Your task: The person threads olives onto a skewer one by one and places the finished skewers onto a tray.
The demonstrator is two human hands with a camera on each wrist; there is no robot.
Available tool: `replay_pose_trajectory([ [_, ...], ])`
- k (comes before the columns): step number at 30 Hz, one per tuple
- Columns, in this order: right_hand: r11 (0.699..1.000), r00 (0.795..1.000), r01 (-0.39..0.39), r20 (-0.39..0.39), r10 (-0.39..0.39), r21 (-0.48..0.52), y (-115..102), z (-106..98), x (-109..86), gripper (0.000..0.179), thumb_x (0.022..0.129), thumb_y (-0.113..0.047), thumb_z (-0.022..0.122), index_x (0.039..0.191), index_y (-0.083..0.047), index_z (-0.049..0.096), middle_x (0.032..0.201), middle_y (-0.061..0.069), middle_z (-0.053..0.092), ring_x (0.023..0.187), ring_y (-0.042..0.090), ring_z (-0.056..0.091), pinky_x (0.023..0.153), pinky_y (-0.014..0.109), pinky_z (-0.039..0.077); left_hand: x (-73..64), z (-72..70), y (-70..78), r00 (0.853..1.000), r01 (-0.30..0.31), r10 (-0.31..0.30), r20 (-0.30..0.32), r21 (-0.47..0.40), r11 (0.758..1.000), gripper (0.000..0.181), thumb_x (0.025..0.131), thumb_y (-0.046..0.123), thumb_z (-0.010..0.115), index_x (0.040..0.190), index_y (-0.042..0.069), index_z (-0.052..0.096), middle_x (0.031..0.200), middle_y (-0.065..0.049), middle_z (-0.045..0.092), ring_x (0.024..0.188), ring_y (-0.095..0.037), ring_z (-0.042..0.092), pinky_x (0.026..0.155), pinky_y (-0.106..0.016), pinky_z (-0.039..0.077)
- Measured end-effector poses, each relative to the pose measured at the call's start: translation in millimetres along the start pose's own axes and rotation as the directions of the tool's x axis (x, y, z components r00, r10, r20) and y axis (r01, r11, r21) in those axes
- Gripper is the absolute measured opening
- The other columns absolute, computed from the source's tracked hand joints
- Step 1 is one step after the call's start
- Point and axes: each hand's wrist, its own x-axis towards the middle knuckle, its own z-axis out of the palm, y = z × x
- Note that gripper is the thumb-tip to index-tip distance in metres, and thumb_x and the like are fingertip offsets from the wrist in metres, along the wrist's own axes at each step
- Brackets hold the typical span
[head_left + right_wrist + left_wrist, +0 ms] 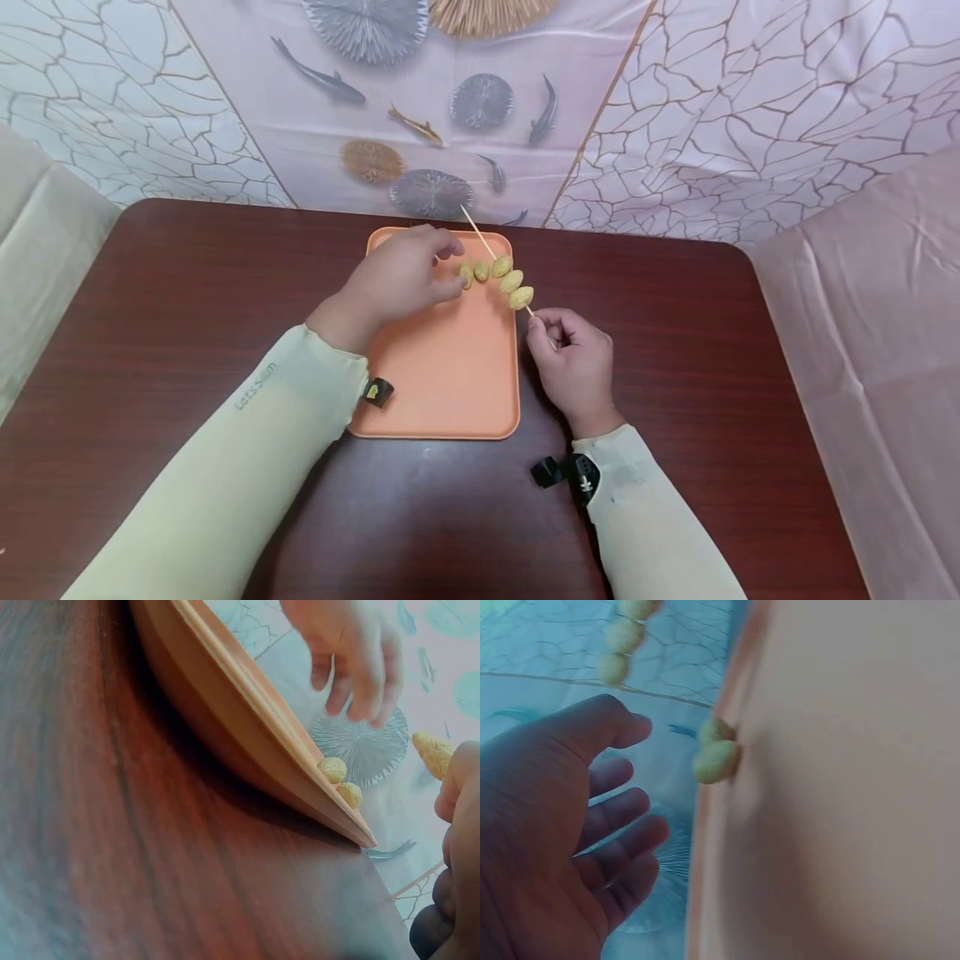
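Observation:
My right hand (576,362) pinches the lower end of a thin wooden skewer (478,232), which slants up and left over the tray's right edge. Threaded on it are three wrinkled yellow-green oval pieces (512,282), perhaps preserved fruit. Two loose pieces of the same kind (482,271) lie near the far end of the orange tray (450,375). Just left of them hovers my left hand (397,271), its fingers loosely bent. In the left wrist view that hand (547,795) holds nothing, apart from the two loose pieces (717,761).
The tray lies on a dark reddish-brown table (210,292). Behind the table hangs a patterned cloth (480,150) with fish and round motifs. Pale fabric (862,333) borders the right side. Small black cameras (547,472) are strapped at the wrists.

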Motion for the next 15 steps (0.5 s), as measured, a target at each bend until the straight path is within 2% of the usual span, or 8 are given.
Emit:
replay_pose_trajectory([
  [7,1.000,1.000,-0.009,0.007,0.009,0.008,0,0,0.5,0.007,0.100,-0.015,0.079,0.097,-0.011,0.085,0.067,0.002,0.058,0.060,0.009,0.050,0.057,0.018,0.040,19.9,16.8,-6.5,0.993,0.035,-0.042,0.111,0.069,0.997,0.060,0.098,0.038,0.082,0.146,0.006,0.068,0.144,-0.012,0.072,0.136,-0.029,0.066,0.122,-0.044,0.051],
  [11,1.000,1.000,-0.008,0.010,0.008,0.011,-1,0,0.4,0.008,0.100,-0.016,0.079,0.097,-0.011,0.085,0.067,0.002,0.058,0.060,0.009,0.050,0.057,0.019,0.040,25.0,21.7,-5.8,0.990,0.047,-0.057,0.129,0.077,0.996,0.057,0.097,0.035,0.083,0.143,0.005,0.069,0.138,-0.011,0.073,0.133,-0.029,0.066,0.121,-0.043,0.052],
  [15,1.000,1.000,-0.015,0.013,0.014,0.015,-2,-1,0.3,0.008,0.100,-0.015,0.079,0.097,-0.010,0.085,0.067,0.002,0.059,0.060,0.009,0.050,0.057,0.019,0.040,26.9,24.8,-4.9,0.991,0.029,-0.040,0.129,0.086,0.996,0.048,0.098,0.031,0.081,0.137,0.006,0.073,0.132,-0.011,0.074,0.130,-0.029,0.066,0.118,-0.043,0.053],
])
